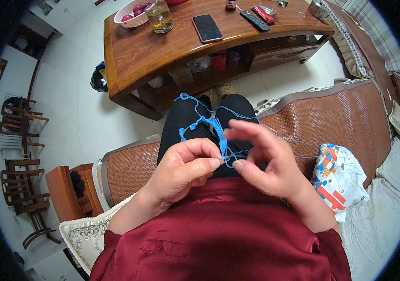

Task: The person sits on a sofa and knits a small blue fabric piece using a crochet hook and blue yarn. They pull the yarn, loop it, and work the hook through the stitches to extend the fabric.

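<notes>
My left hand [189,163] pinches blue yarn between thumb and index finger, at the near end of a narrow blue crocheted or knitted band [222,137]. The band curves away over my lap, along a thin pale ring or loop. My right hand [268,158] is just to the right, its fingers spread and slightly blurred; a yarn loop [230,165] passes close to its thumb tip, and whether the thumb touches it is unclear. Loose blue yarn [200,105] lies across both knees. No hook or needle can be made out.
A wooden coffee table [178,42] beyond my knees holds a smartphone [207,28], a glass mug [159,17], a fruit basket [129,21] and a remote control [255,20]. Thin strands run right towards a patterned cloth bag [340,175] on the sofa [326,116]. A cushion [87,232] lies left.
</notes>
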Demonstrator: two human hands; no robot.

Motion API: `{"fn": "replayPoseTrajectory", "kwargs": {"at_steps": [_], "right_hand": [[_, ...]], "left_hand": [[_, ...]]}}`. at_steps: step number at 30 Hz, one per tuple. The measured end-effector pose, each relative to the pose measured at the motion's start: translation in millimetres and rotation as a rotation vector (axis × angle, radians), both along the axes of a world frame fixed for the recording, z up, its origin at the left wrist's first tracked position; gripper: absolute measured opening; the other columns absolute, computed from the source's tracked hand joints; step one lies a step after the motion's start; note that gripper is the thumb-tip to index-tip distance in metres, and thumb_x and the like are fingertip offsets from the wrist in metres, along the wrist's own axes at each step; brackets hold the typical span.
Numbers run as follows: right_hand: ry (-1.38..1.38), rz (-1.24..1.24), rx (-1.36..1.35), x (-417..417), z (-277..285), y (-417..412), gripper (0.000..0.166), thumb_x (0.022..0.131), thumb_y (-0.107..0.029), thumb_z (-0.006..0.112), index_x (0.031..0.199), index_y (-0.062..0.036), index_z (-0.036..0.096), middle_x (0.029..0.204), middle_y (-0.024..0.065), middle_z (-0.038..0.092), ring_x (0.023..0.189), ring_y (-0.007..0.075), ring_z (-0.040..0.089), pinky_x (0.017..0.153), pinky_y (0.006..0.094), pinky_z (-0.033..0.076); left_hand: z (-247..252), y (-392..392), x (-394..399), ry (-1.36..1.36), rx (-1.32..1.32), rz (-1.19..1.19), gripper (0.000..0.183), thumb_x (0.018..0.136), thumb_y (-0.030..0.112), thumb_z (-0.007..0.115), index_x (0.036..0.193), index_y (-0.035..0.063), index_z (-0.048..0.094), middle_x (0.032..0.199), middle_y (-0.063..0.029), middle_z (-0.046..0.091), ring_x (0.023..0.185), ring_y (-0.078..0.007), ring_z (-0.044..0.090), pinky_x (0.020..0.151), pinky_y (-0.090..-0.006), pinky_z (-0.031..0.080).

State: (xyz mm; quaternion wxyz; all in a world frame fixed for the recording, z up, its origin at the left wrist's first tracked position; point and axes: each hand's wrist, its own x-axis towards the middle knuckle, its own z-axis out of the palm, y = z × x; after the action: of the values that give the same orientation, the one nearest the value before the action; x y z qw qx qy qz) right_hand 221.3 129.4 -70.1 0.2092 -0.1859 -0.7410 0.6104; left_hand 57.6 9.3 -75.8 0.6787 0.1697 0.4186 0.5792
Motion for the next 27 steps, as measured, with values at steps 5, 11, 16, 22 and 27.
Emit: {"fn": "replayPoseTrajectory", "kwargs": {"at_steps": [5, 11, 16, 22, 27], "right_hand": [[-0.16, 0.131, -0.504, 2.6, 2.1, -0.7, 0.016, 0.085, -0.013, 0.059, 0.098, -0.0026, 0.058, 0.074, 0.0007, 0.061, 0.053, 0.0031, 0.051, 0.048, 0.0174, 0.042], [-0.1, 0.024, -0.489, 1.0, 4.7, -0.1, 0.01, 0.089, -0.014, 0.057, 0.09, -0.0043, 0.058, 0.062, -0.0039, 0.054, 0.053, 0.0014, 0.048, 0.047, 0.016, 0.038], [-0.092, -0.043, -0.324, 0.7, -0.7, -0.7, 0.009, 0.089, -0.013, 0.056, 0.09, -0.0035, 0.057, 0.06, -0.0057, 0.05, 0.052, -0.0003, 0.043, 0.046, 0.0165, 0.034], [-0.071, -0.139, -0.247, -0.2, -2.3, -2.6, 0.009, 0.089, -0.012, 0.056, 0.09, -0.0031, 0.057, 0.057, -0.0057, 0.048, 0.052, -0.0007, 0.042, 0.045, 0.0171, 0.034], [-0.077, -0.156, -0.229, 0.2, -3.5, -3.1, 0.007, 0.089, -0.01, 0.056, 0.09, -0.0033, 0.057, 0.057, -0.0057, 0.048, 0.051, -0.0006, 0.042, 0.044, 0.0168, 0.034]], "left_hand": [[3.4, -1.5, -2.9, 0.107, 0.017, -0.023, 0.005, 0.083, 0.006, 0.055, 0.088, 0.005, 0.057, 0.067, 0.0051, 0.048, 0.053, -0.0008, 0.037, 0.047, -0.0162, 0.027], [3.8, -3.0, -3.3, 0.103, 0.017, -0.003, 0.008, 0.077, 0.007, 0.057, 0.084, 0.0013, 0.055, 0.087, -0.0026, 0.049, 0.057, -0.0059, 0.04, 0.047, -0.0193, 0.03], [3.5, -2.9, -3.4, 0.102, 0.022, -0.007, 0.008, 0.077, 0.006, 0.056, 0.083, 0.0011, 0.054, 0.087, -0.0032, 0.049, 0.057, -0.0063, 0.04, 0.047, -0.0194, 0.03], [-2.5, -4.0, -5.6, 0.084, 0.06, -0.029, 0.007, 0.075, 0.005, 0.056, 0.08, 0.0017, 0.053, 0.085, -0.004, 0.048, 0.058, -0.0071, 0.039, 0.047, -0.0194, 0.029], [-5.7, -5.0, -9.0, -0.023, 0.118, -0.009, 0.009, 0.074, 0.008, 0.057, 0.079, 0.0022, 0.053, 0.086, -0.0054, 0.047, 0.057, -0.0078, 0.038, 0.046, -0.0191, 0.028]]}}
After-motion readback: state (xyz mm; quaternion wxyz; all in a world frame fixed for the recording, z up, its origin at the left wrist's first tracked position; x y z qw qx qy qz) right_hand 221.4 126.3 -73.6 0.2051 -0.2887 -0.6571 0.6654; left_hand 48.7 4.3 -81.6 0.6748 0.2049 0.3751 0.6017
